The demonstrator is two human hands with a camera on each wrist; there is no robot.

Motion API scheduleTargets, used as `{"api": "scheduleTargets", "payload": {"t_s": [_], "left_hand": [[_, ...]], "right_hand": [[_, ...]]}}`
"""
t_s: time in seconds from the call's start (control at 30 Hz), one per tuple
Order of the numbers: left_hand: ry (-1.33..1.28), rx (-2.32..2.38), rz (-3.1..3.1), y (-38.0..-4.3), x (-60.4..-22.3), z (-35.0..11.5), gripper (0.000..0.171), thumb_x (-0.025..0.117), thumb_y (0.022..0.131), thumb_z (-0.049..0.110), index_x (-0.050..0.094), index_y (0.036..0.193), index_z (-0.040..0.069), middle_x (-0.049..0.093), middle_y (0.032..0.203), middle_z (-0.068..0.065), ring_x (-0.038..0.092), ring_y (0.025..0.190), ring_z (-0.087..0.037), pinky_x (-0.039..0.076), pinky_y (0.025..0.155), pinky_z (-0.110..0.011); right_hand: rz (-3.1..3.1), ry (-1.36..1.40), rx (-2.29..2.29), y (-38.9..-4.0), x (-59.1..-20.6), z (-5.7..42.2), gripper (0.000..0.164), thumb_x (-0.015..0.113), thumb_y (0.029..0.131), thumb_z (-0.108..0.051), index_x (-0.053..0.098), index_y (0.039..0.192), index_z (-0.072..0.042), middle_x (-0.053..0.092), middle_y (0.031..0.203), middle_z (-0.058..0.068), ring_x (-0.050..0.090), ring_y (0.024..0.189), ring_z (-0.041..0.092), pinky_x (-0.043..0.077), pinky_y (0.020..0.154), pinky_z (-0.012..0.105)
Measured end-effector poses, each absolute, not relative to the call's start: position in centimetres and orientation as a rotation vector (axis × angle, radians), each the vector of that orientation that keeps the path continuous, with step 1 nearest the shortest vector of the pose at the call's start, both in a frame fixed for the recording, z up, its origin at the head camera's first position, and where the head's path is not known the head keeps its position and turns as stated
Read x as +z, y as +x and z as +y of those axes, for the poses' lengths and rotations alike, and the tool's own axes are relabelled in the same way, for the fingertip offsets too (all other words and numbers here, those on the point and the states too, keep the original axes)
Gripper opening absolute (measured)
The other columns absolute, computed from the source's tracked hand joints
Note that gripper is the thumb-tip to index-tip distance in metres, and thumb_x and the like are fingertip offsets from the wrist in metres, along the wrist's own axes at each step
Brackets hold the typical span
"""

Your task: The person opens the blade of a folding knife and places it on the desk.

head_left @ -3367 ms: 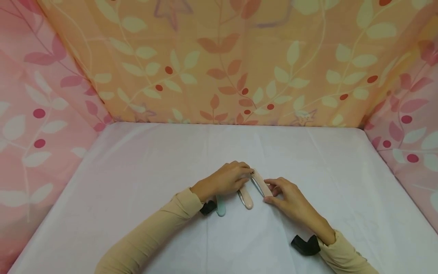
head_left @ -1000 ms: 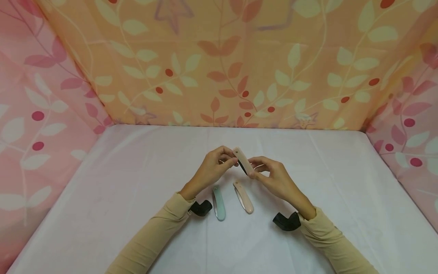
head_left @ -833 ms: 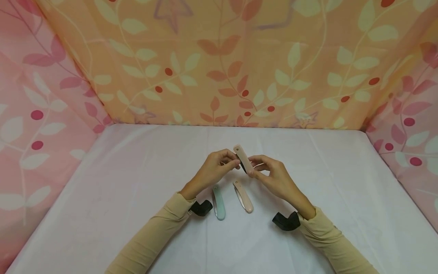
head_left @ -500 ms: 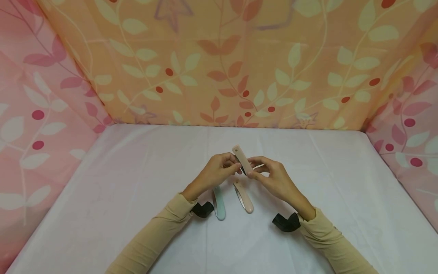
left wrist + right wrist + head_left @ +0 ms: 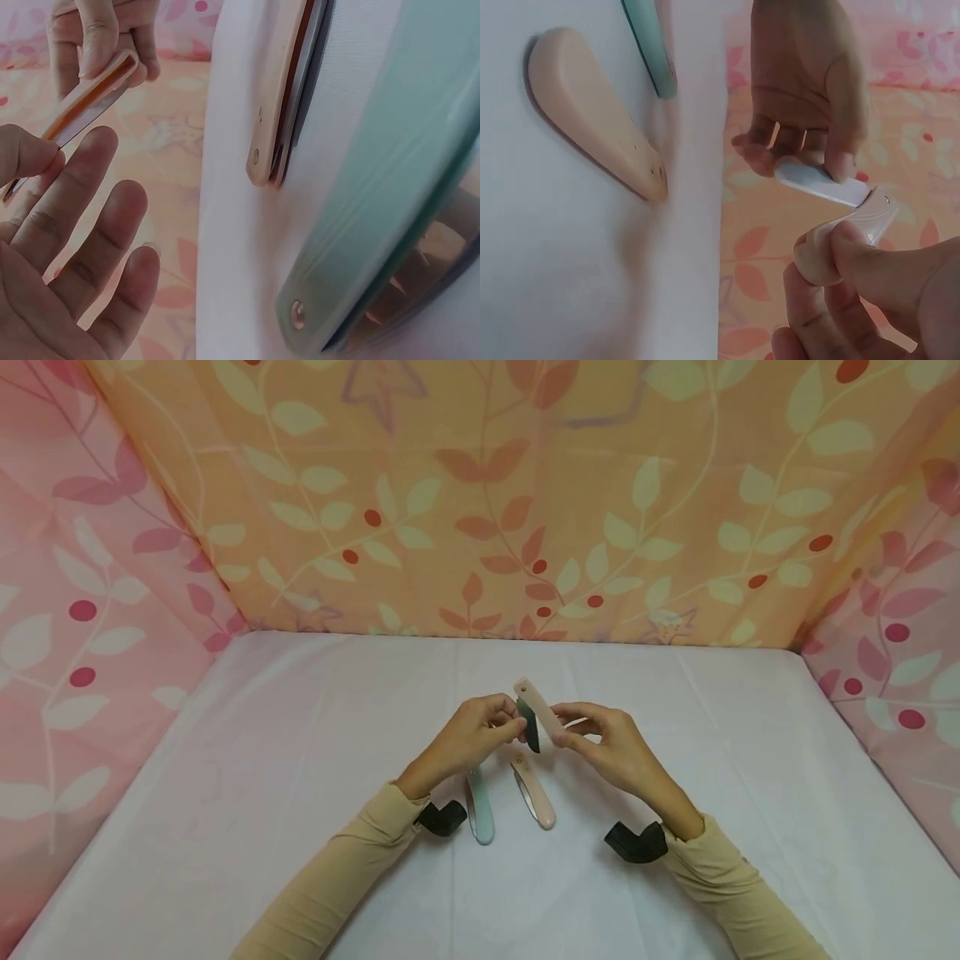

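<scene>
A beige folding knife (image 5: pixel 542 710) is held up above the table between both hands, its blade (image 5: pixel 528 727) swung partway out of the handle. My left hand (image 5: pixel 483 731) pinches the blade between thumb and forefinger; its other fingers are spread in the left wrist view. My right hand (image 5: pixel 607 735) grips the handle's rounded end, thumb on one side and fingers on the other, as the right wrist view shows. Below, on the white cloth, lie a second beige folding knife (image 5: pixel 535 793) and a mint-green folding knife (image 5: pixel 481 808), both folded.
White cloth covers the table (image 5: pixel 337 693). An orange leaf-patterned curtain (image 5: pixel 480 485) stands behind it, with pink patterned curtains (image 5: pixel 112 568) at both sides. Black camera mounts (image 5: pixel 442 818) sit at both wrists, the left one close to the green knife.
Both hands have lifted the beige knife from near the table. In the last half second its blade has swung away from the handle. The two knives lying on the cloth have stayed put.
</scene>
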State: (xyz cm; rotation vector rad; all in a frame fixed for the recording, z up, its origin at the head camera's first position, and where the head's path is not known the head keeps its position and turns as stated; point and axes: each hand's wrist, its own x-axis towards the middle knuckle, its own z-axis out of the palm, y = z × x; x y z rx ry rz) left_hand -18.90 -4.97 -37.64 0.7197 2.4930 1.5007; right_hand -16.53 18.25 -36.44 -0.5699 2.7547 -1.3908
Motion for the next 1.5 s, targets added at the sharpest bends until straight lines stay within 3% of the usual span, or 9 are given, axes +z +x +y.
{"api": "scheduleTargets", "payload": {"t_s": [0.27, 0.5, 0.7, 1.03, 1.27, 1.5], "left_hand": [[0.679, 1.546, 2.448, -19.0, -37.4, -5.0, 0.014, 0.06, 0.099, 0.022, 0.066, 0.101, 0.009, 0.074, 0.09, -0.008, 0.061, 0.081, -0.014, 0.049, 0.075, -0.028], [0.644, 1.578, 2.393, -19.0, -37.4, -4.9, 0.018, 0.065, 0.096, 0.028, 0.067, 0.102, 0.011, 0.074, 0.09, -0.008, 0.067, 0.09, -0.03, 0.047, 0.078, -0.029], [0.671, 1.549, 2.371, -19.1, -37.8, -4.8, 0.02, 0.07, 0.093, 0.028, 0.072, 0.101, 0.011, 0.075, 0.089, -0.003, 0.07, 0.09, -0.024, 0.049, 0.078, -0.027], [0.664, 1.597, 2.358, -19.1, -37.6, -5.2, 0.017, 0.07, 0.093, 0.025, 0.074, 0.099, 0.009, 0.076, 0.089, -0.005, 0.061, 0.075, -0.014, 0.048, 0.069, -0.026], [0.654, 1.596, 2.34, -19.4, -37.7, -5.3, 0.016, 0.07, 0.094, 0.022, 0.073, 0.099, 0.007, 0.077, 0.089, -0.007, 0.068, 0.085, -0.032, 0.049, 0.071, -0.024], [0.611, 1.6, 2.341, -19.7, -37.7, -5.9, 0.017, 0.07, 0.093, 0.023, 0.073, 0.1, 0.008, 0.076, 0.088, -0.005, 0.069, 0.089, -0.034, 0.051, 0.073, -0.026]], "right_hand": [[2.766, -0.532, -1.381, -16.5, -36.0, 19.0, 0.039, 0.073, 0.09, -0.015, 0.065, 0.126, -0.003, 0.071, 0.113, 0.018, 0.073, 0.096, 0.028, 0.053, 0.077, 0.032], [2.769, -0.496, -1.41, -16.2, -35.7, 19.1, 0.041, 0.073, 0.09, -0.016, 0.064, 0.128, -0.002, 0.069, 0.118, 0.02, 0.073, 0.098, 0.029, 0.053, 0.076, 0.03], [2.743, -0.461, -1.447, -16.1, -35.9, 18.8, 0.041, 0.072, 0.091, -0.016, 0.063, 0.128, -0.002, 0.069, 0.119, 0.019, 0.074, 0.098, 0.027, 0.053, 0.077, 0.026], [2.749, -0.477, -1.433, -16.1, -36.0, 18.4, 0.041, 0.071, 0.092, -0.017, 0.06, 0.13, -0.005, 0.069, 0.116, 0.015, 0.073, 0.1, 0.026, 0.055, 0.081, 0.035], [2.734, -0.5, -1.439, -16.2, -35.9, 18.5, 0.043, 0.072, 0.091, -0.016, 0.06, 0.13, -0.002, 0.069, 0.115, 0.018, 0.073, 0.099, 0.028, 0.055, 0.081, 0.033], [2.698, -0.509, -1.442, -16.4, -35.7, 18.8, 0.044, 0.071, 0.092, -0.015, 0.059, 0.131, 0.001, 0.068, 0.117, 0.02, 0.072, 0.101, 0.031, 0.056, 0.08, 0.029]]}}
